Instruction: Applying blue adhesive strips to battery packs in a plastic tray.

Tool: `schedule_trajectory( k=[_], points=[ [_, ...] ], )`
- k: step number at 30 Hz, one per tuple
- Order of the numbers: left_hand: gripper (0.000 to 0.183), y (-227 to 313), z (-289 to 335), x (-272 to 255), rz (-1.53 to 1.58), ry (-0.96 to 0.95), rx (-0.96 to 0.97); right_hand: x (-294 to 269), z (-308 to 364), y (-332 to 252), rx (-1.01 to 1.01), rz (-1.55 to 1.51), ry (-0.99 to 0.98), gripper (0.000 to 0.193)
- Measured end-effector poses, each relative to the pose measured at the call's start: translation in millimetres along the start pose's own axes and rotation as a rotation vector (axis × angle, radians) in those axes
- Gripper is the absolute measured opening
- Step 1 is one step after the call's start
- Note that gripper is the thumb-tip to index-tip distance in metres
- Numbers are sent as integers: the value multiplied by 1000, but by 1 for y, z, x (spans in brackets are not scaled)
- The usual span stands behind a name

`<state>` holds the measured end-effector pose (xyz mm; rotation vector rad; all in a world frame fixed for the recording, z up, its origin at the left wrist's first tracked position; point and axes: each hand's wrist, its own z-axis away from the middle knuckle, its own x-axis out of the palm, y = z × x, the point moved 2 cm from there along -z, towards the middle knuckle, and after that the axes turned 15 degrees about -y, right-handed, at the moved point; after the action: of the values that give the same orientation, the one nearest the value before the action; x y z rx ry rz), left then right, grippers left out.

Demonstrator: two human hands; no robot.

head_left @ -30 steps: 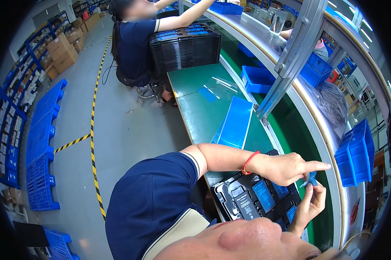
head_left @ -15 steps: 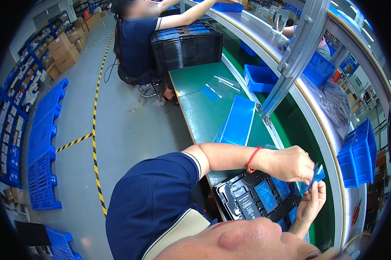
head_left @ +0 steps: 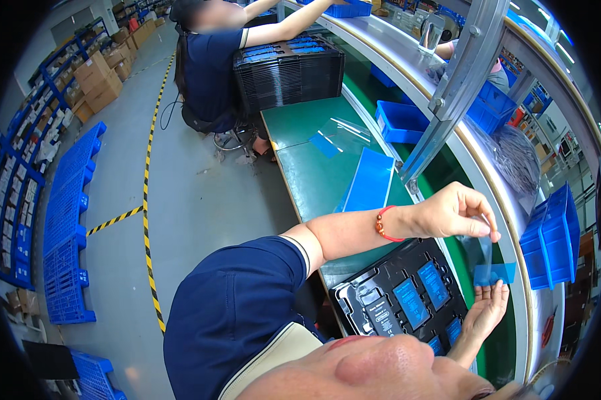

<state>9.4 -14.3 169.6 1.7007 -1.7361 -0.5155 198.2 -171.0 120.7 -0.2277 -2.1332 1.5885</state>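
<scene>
Left hand [head_left: 457, 212], right of centre, pinches the top edge of a clear film strip with blue tab [head_left: 490, 263]. Right hand [head_left: 485, 312] is open below it, fingers apart, touching the tab. Film looks feather-light, floppy and crease-prone; grip edges only. Black tray [head_left: 400, 300] sits beneath.

Clear glossy plastic film [head_left: 488, 257], matt black plastic tray [head_left: 380, 293], smooth green bench top [head_left: 307, 167].

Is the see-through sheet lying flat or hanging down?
Hanging down. The left hand pinches the clear sheet at its top; its blue end dangles above the right hand.
</scene>
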Motion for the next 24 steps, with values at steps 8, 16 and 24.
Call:
schedule_trajectory(
  k=[8, 16, 24],
  points=[
    [42, -16, 2, 8, -261, -89, -398, 3, 11, -5, -290, 477, 90, 5],
    [40, -52, 5, 27, -108, -101, -323, 64, 36, -27, -977, 1563, -108, 18],
    [26, -48, 6, 18, -162, -73, -356, 68, 33, -26, -872, 1633, -260, 17]
  ],
)
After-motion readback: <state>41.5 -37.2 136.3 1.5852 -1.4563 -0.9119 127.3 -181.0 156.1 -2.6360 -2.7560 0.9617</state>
